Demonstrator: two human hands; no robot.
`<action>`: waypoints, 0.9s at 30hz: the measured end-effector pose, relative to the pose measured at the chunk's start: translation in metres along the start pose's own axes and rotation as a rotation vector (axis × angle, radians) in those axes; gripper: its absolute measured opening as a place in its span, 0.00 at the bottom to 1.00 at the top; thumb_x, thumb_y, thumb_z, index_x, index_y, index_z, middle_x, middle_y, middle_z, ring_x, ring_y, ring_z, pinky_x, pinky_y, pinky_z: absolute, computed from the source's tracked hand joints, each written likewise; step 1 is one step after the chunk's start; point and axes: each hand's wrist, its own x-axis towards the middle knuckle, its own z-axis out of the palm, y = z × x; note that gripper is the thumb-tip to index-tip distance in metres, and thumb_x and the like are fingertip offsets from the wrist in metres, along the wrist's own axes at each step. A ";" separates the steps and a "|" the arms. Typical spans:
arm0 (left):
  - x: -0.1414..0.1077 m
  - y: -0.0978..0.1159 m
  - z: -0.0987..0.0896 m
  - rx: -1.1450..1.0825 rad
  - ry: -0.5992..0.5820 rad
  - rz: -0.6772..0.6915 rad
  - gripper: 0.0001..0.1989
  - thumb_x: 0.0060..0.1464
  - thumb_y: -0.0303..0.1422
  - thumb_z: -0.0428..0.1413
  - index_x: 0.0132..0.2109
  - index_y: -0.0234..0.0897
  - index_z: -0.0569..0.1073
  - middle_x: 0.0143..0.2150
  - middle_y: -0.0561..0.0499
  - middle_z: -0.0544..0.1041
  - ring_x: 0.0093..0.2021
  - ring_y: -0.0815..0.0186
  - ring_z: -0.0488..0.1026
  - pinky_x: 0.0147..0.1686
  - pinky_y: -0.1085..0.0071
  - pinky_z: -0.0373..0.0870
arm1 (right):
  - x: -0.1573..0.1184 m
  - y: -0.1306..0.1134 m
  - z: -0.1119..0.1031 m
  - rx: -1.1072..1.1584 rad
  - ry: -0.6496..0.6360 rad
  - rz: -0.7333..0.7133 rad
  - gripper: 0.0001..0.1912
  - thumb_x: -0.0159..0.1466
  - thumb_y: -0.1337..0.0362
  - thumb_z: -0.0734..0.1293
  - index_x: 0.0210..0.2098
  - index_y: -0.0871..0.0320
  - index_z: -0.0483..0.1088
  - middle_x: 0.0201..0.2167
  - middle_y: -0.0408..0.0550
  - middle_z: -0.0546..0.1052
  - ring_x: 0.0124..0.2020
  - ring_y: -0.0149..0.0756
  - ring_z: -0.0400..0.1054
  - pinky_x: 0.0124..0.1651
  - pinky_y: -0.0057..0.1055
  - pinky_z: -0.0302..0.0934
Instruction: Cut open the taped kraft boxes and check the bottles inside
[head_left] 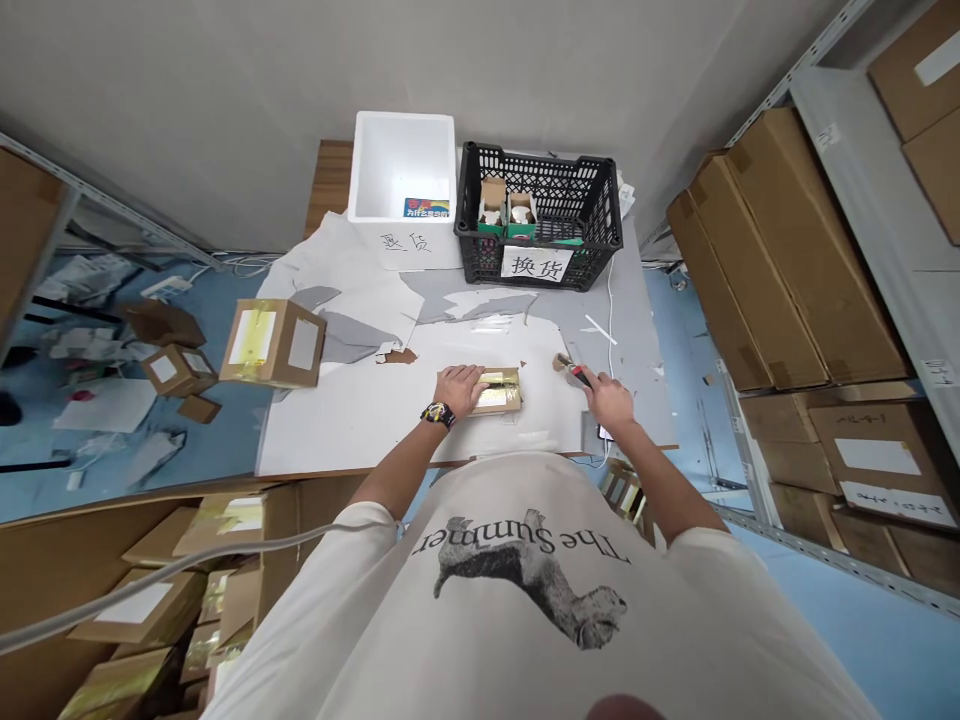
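Here, a small cardboard box (501, 392) banded with shiny yellow tape is seen lying flat on a white sheet (360, 420), just above the lower centre of the frame. The left hand (459, 389) is kept open, with its palm and fingers pressed down on the near-left end of the box, and a black-and-yellow wristwatch (438, 414) is worn on that wrist. The right hand (609, 400) is closed around a red-and-black handled tool (574, 373), which is held well to the right of the box and angled toward it; its tip is small and poorly seen, so it may be a cutter, though this cannot be said with certainty.

At the top of the frame, a white foam box (401, 160) is placed beside a black plastic crate (540, 180), and each is marked with a handwritten paper sign. 2 small white-and-green cartons (506, 212) are stood inside the crate. A white cable (610, 310) is run across the grey tabletop (637, 390), right of the sheet.

A taped cardboard carton (273, 343) is seen at the left edge of the table, with further cartons (176, 365) scattered on the blue floor (97, 470) at the left. Large brown cartons (780, 260) are stacked on metal shelving (862, 190) at the right of the frame.
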 end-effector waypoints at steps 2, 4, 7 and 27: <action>0.001 0.000 -0.001 -0.008 0.010 -0.005 0.27 0.76 0.46 0.50 0.71 0.42 0.80 0.65 0.39 0.84 0.65 0.44 0.78 0.70 0.44 0.65 | -0.002 0.014 0.002 0.215 -0.005 -0.001 0.32 0.83 0.54 0.58 0.83 0.47 0.61 0.57 0.58 0.82 0.51 0.50 0.78 0.55 0.39 0.70; -0.002 0.001 -0.001 -0.023 0.008 0.037 0.27 0.76 0.45 0.49 0.73 0.43 0.78 0.67 0.39 0.82 0.67 0.45 0.77 0.73 0.44 0.63 | -0.006 0.012 0.011 0.500 -0.055 -0.004 0.32 0.83 0.52 0.55 0.81 0.50 0.63 0.51 0.53 0.84 0.44 0.45 0.79 0.51 0.37 0.72; -0.010 0.003 0.001 -0.047 -0.034 0.153 0.26 0.75 0.45 0.51 0.72 0.46 0.77 0.71 0.41 0.79 0.71 0.48 0.74 0.79 0.43 0.56 | -0.008 -0.016 0.032 0.872 -0.149 0.058 0.34 0.80 0.46 0.52 0.75 0.56 0.67 0.41 0.48 0.83 0.31 0.39 0.76 0.38 0.32 0.73; -0.018 0.039 0.016 -0.011 -0.147 0.091 0.29 0.65 0.47 0.68 0.69 0.48 0.78 0.64 0.39 0.79 0.66 0.41 0.74 0.82 0.31 0.41 | 0.090 -0.134 0.009 0.260 -0.232 -0.150 0.34 0.65 0.50 0.80 0.65 0.52 0.72 0.53 0.54 0.85 0.52 0.51 0.80 0.50 0.35 0.69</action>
